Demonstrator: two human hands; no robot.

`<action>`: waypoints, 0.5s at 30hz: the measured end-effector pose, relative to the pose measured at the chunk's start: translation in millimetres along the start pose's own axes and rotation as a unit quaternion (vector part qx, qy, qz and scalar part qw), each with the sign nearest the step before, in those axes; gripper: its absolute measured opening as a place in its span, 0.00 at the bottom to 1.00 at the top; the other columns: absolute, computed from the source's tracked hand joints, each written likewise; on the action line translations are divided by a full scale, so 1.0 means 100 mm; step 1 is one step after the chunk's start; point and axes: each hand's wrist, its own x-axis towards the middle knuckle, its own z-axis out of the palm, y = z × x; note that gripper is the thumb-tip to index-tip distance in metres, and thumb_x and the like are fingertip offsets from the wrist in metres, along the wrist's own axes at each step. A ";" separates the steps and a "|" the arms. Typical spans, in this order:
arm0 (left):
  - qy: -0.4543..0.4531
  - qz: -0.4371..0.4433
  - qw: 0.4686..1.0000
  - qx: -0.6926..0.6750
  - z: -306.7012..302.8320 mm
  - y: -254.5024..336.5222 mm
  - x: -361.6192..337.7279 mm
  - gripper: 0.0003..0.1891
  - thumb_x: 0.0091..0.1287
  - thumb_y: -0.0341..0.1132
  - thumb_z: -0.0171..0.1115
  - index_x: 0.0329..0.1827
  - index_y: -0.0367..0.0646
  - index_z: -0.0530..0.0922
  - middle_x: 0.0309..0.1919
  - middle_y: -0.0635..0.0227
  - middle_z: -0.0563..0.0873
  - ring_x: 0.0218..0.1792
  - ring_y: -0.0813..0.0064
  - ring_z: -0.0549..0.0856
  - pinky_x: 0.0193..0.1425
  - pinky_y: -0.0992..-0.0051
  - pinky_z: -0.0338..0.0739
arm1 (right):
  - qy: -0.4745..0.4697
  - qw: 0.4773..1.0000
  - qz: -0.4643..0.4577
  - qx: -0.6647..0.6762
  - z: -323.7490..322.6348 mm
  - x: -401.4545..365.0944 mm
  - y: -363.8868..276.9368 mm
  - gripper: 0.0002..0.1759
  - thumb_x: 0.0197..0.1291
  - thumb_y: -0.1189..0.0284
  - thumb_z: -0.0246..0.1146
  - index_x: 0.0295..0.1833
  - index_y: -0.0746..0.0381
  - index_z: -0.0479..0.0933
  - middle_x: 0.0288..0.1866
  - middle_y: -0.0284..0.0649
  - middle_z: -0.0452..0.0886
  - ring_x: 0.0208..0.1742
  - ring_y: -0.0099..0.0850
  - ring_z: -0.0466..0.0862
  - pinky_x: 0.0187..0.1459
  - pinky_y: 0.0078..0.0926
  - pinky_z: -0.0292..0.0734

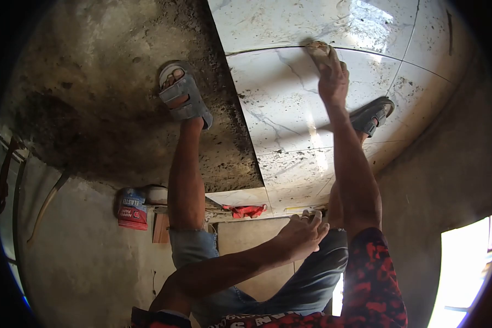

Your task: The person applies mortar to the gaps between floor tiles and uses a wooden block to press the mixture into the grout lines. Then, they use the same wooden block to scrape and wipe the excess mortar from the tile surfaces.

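My right hand (334, 82) reaches out over the white marbled floor tiles (279, 93). Its fingers are closed on a dirty pale-brown pad that looks like a sponge (318, 49), pressed at a dark joint between two tiles. Closer to my body, over my thigh, my left hand (302, 236) hovers with its fingers loosely bent and apart. Nothing shows in it, and its fingertips look whitish. Grey-brown crumbs and smears lie over the tiles around both feet.
My sandalled left foot (186, 95) stands on rough bare ground (109, 60) beside the tile edge; my right sandal (374, 116) is on the tiles. A red cloth (245, 211), a red and blue packet (132, 210) and a brown block (160, 228) lie nearer me.
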 end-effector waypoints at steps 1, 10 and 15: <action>0.007 0.005 1.000 -0.010 0.00 0.01 -0.01 0.31 0.61 0.46 0.62 0.64 0.38 0.67 0.63 0.42 0.67 0.59 0.38 0.74 0.51 0.52 0.77 | 0.004 1.000 -0.005 -0.012 0.10 -0.05 -0.01 0.21 0.60 0.76 0.56 0.61 0.56 0.72 0.45 0.47 0.78 0.42 0.45 0.78 0.44 0.41 0.73; 0.019 0.002 0.999 0.050 0.02 -0.05 0.02 0.31 0.59 0.45 0.64 0.62 0.37 0.69 0.60 0.40 0.70 0.54 0.41 0.77 0.45 0.55 0.79 | -0.070 0.966 -0.233 -0.089 0.63 -0.06 -0.74 0.34 0.57 0.79 0.53 0.70 0.43 0.63 0.59 0.40 0.73 0.53 0.38 0.74 0.52 0.44 0.71; 0.026 0.027 0.999 0.011 -0.04 0.01 -0.03 0.34 0.60 0.47 0.63 0.65 0.36 0.65 0.61 0.37 0.67 0.56 0.39 0.76 0.50 0.54 0.79 | 0.011 0.996 -0.074 -0.054 0.19 0.14 -0.42 0.28 0.58 0.75 0.57 0.65 0.47 0.70 0.46 0.43 0.77 0.47 0.44 0.76 0.50 0.47 0.70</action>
